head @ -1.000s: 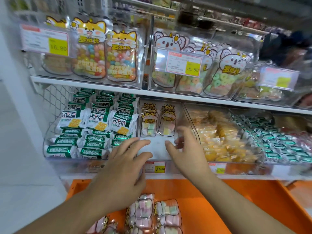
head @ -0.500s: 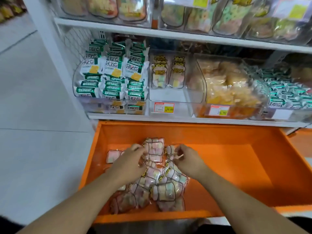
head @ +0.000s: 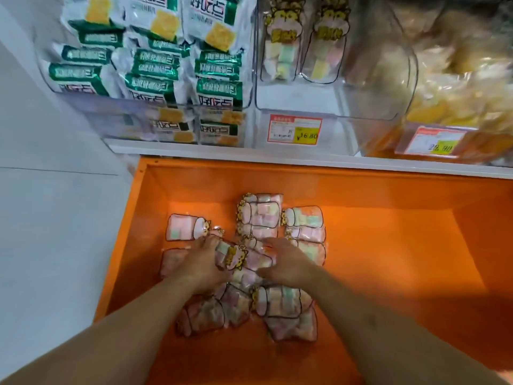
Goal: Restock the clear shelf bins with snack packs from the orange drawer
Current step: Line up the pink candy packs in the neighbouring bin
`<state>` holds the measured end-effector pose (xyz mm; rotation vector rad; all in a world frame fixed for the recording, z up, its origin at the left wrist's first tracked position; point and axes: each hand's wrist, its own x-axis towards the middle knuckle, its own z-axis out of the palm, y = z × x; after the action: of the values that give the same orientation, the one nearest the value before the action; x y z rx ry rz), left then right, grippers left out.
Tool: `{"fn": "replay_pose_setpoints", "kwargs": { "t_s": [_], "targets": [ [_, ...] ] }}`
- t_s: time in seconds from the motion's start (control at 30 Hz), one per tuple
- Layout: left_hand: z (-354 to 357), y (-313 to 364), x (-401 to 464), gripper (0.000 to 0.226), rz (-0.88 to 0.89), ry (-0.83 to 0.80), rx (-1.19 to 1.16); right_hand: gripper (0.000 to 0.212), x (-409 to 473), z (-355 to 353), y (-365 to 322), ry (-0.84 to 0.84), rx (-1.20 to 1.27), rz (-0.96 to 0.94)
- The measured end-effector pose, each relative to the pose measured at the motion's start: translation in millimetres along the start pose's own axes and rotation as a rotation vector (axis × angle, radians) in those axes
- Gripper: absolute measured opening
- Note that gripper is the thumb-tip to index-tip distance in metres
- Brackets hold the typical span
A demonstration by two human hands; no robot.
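The orange drawer [head: 388, 245] is pulled out below the shelf. A heap of several clear marshmallow snack packs [head: 261, 215] with pastel cubes lies in its left half. Both hands are down in the heap. My left hand [head: 204, 266] grips one pack [head: 233, 255] by its yellow cartoon label. My right hand [head: 288, 263] presses on the same pack from the right, fingers curled over it. Above, the middle clear shelf bin [head: 327, 112] holds two upright packs [head: 280, 43] at its back, with a bare floor in front.
A clear bin of green-and-white cracker packs [head: 155, 68] sits left of the middle bin. A bin of yellow snacks [head: 458, 87] sits to its right. Price tags [head: 294, 129] hang on the bin fronts. The white shelf edge [head: 305, 159] overhangs the drawer's back. Grey floor [head: 50, 218] lies left.
My hands dropped from the shelf bin into the drawer, and the view tilted down and closer. They have closed in on one pack in the heap's middle.
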<state>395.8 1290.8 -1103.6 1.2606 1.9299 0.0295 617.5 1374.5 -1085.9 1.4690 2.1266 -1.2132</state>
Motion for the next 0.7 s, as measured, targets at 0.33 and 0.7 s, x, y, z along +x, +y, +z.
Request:
{"fn": "replay_pose_setpoints", "kwargs": {
  "t_s": [0.33, 0.7],
  "targets": [
    [12.8, 1.5, 7.8, 0.091, 0.02, 0.051, 0.128, 0.061, 34.5, 29.7, 1.0, 0.075, -0.249, 0.108],
    [1.8, 3.9, -10.0, 0.068, -0.015, -0.047, 0.11, 0.024, 14.9, 24.4, -6.2, 0.103, -0.068, 0.114]
  ]
}}
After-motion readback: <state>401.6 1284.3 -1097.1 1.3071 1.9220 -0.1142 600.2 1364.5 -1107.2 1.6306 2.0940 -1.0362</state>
